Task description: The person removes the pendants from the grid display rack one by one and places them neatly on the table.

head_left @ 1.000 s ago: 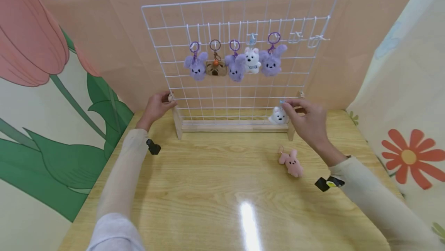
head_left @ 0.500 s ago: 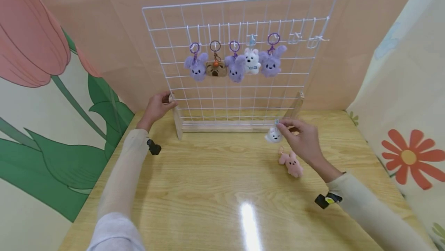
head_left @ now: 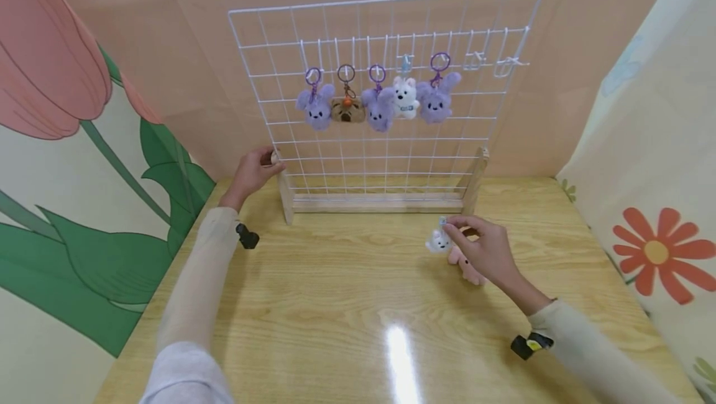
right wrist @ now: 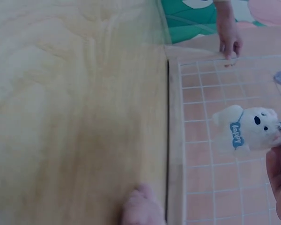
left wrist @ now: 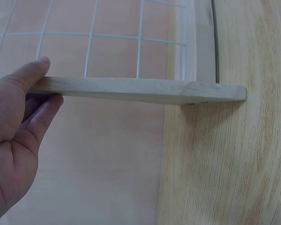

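Observation:
My left hand [head_left: 256, 171] grips the top of the left wooden post [left wrist: 131, 87] of a white wire grid rack [head_left: 358, 161], thumb on one side and fingers on the other. In my right hand [head_left: 485, 248] a white plush bear keychain [head_left: 439, 241] hangs from its pale blue clasp, pinched between thumb and fingers, above the table in front of the rack. The right wrist view shows the bear with a blue "Happy" tag [right wrist: 236, 134]. A pink plush bunny keychain [head_left: 468, 270] lies on the table just below, partly hidden by the right hand.
Several plush keychains hang from hooks on the grid: purple bunnies [head_left: 317, 109], a brown bear [head_left: 348, 110] and another white bear [head_left: 405, 98]. Hooks [head_left: 506, 67] with nothing on them sit at the grid's right. The wood-grain table [head_left: 313, 304] spreads out in front.
My right hand has brought the white bear keychain down and toward me, away from the rack's lower right corner to near the pink bunny. The left hand stays on the post.

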Demonstrator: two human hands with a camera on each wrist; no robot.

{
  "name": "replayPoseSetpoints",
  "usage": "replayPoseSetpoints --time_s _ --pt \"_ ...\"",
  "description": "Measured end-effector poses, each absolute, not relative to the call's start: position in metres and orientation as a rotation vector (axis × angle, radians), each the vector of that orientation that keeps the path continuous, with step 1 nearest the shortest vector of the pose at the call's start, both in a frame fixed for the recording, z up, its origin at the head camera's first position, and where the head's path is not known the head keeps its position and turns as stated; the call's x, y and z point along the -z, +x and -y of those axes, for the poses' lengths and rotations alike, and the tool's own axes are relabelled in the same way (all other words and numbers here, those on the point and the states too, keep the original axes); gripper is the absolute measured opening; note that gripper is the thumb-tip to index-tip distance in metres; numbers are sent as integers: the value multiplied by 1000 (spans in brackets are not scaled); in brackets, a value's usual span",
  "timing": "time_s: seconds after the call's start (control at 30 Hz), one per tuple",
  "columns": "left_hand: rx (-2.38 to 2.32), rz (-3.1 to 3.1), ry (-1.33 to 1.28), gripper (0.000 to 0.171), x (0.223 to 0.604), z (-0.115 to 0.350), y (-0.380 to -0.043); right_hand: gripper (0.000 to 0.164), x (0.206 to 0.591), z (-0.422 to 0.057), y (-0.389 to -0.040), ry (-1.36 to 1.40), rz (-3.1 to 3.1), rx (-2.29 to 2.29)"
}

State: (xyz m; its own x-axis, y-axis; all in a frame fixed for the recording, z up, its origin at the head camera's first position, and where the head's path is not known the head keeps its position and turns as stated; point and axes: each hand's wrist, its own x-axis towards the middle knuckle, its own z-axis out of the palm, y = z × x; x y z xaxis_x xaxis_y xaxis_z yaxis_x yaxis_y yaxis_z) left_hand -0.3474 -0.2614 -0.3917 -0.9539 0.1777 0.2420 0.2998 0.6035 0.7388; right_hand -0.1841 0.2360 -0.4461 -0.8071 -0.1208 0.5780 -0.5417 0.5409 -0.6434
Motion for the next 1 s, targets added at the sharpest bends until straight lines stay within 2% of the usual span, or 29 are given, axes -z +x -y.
replayPoseSetpoints --time_s 0.33,1.0 --pt "1287 2678 -391 51 390 261 -348 7 470 -238 -172 483 2411 -1266" --pt "1261 2699 -368 46 391 259 -349 9 498 -241 -156 589 2491 -1273"
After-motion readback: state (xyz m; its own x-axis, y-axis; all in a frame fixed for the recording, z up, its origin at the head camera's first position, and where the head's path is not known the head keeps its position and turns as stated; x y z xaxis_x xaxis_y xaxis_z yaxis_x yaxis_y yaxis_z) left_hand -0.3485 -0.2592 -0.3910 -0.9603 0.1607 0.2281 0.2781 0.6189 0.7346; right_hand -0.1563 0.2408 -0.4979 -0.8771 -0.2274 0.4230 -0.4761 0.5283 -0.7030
